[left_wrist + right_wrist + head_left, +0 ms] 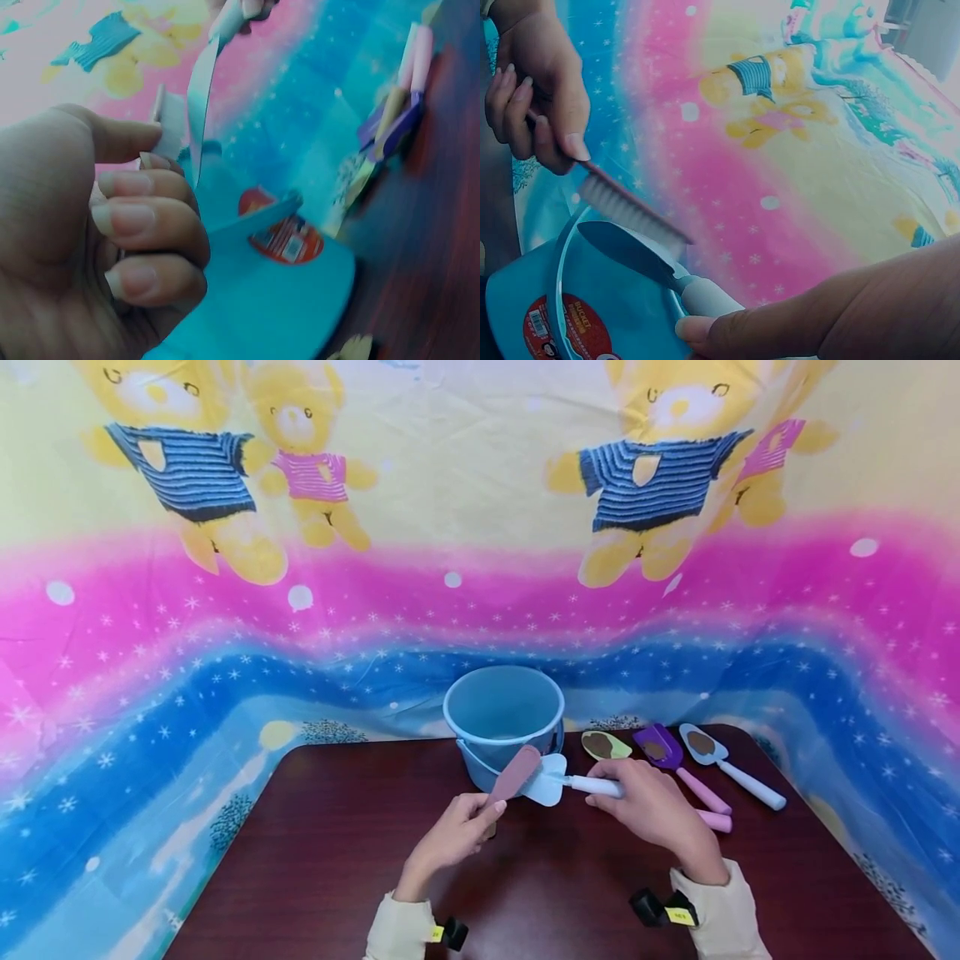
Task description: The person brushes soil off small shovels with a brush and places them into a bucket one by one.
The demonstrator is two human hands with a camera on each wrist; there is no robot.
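Trowel (557, 781) gripped in right hand (651, 802) should be steadied while brush (517, 770) pinched in left hand (454, 832) is stroked lightly.

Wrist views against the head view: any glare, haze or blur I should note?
Head: mostly crisp, pale sheen on the table near its front edge; left wrist: hazy, washed out at upper left, background scoops soft; right wrist: bluish cast, bright upper right corner, though the brush is easily made out.

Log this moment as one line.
left hand: holds brush | right hand: holds light-blue trowel | bucket: upright on table
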